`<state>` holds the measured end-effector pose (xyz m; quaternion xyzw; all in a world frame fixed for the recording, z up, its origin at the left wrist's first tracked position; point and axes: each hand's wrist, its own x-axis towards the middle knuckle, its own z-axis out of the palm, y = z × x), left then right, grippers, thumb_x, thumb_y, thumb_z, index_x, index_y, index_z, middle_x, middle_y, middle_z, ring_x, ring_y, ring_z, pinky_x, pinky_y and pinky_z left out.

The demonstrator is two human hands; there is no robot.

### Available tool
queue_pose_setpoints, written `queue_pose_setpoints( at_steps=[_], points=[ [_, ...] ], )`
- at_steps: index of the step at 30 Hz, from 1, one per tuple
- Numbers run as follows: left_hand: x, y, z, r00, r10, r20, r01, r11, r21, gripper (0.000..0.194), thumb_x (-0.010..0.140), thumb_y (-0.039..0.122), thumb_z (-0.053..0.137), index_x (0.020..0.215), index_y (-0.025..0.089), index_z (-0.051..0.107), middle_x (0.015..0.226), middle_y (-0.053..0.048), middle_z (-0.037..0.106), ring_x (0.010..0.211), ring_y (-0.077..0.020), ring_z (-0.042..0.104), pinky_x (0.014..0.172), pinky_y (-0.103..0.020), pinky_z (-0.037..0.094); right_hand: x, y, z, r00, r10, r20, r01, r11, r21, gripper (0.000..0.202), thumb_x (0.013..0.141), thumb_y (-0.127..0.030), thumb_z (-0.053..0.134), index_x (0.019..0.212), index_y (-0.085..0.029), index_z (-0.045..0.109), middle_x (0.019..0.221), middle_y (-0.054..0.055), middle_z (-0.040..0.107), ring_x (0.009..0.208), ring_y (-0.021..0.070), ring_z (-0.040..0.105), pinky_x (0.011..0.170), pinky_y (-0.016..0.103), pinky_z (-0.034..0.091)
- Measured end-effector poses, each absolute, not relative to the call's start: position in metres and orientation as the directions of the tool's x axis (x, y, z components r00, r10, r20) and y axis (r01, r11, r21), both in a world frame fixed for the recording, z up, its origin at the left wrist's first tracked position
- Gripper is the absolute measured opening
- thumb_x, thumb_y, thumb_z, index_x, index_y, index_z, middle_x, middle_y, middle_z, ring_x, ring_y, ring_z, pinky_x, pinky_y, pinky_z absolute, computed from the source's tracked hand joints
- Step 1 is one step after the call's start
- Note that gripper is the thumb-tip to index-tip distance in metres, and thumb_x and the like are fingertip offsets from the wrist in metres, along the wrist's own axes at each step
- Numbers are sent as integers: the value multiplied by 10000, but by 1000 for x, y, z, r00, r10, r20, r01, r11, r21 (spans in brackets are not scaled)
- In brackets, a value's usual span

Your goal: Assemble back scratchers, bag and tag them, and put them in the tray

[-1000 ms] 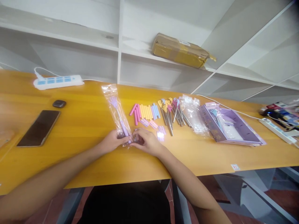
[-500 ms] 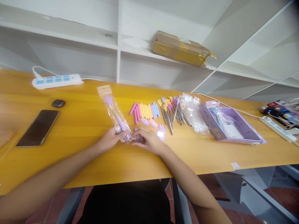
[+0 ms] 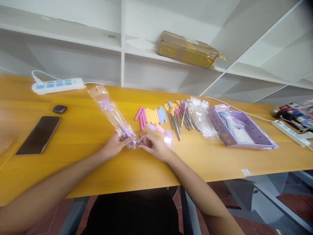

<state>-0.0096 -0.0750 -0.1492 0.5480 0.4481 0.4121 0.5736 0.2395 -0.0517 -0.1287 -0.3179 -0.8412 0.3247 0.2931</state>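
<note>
My left hand [image 3: 116, 145] is closed around the lower part of a clear plastic bag [image 3: 96, 93]. Inside the bag lies a purple back scratcher [image 3: 126, 130], its hand-shaped head towards the far end. At the near end of the bag, my right hand [image 3: 154, 145] pinches the crinkled plastic edge between thumb and fingers. Just beyond the right hand are several small printed cards [image 3: 160, 129] and a row of pink, yellow, purple and blue handle tubes [image 3: 153, 116]. Several back scratcher rods [image 3: 176, 125] with coloured hand-shaped heads lie to the right.
Clear plastic bags [image 3: 202, 119] are piled beside a purple box [image 3: 254, 130] holding a bagged scratcher. On the left are a phone [image 3: 39, 135], a small dark case [image 3: 60, 109] and a power strip [image 3: 58, 85]. A taped parcel [image 3: 188, 49] rests on the shelf behind.
The far end of the bag has swung left, with the back scratcher tilting along with it. My right hand's fingers have drawn closer together at the bag's near end.
</note>
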Motion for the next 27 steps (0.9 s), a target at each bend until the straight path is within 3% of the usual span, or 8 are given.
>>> queue_pose_setpoints(
  at_steps=[6,13,19,24,27],
  points=[
    [-10,-75,-151,281,959,-30,43,19,999,433,959,592,702,999,167,775,950,-76,828,901,-239,758,878,-351,570,238,-53,-124,-613,698,369,307,642,-703,150,1026,-359,701,1005,-213,678,767,-20,556,644,115,506,630,258,427],
    [-8,-77,-150,216,973,-82,-2,84,996,475,913,625,743,1026,164,762,978,-82,823,896,-245,750,873,-372,573,239,-54,-120,-652,633,417,216,683,-698,91,1034,-255,658,958,-206,668,769,-14,534,639,113,474,604,256,417],
    [-9,-75,-149,223,964,-147,-60,164,985,524,861,643,788,1033,149,754,983,-97,800,868,-233,728,848,-376,559,242,-55,-122,-691,574,439,151,709,-689,41,978,-176,672,962,-214,668,866,27,608,700,131,514,602,264,440],
    [-11,-73,-147,273,955,-112,19,111,994,454,903,603,758,1011,162,756,975,-75,789,906,-227,713,874,-365,539,240,-55,-120,-724,552,413,158,717,-679,87,1023,-238,671,1099,-228,713,883,21,603,678,122,513,614,271,468],
    [-9,-74,-143,360,928,-93,58,77,995,423,923,579,737,1013,166,744,936,-60,777,868,-219,702,838,-352,533,238,-55,-119,-724,547,420,164,728,-666,86,1042,-280,672,1045,-221,736,885,31,602,716,133,531,634,277,471]
  ],
)
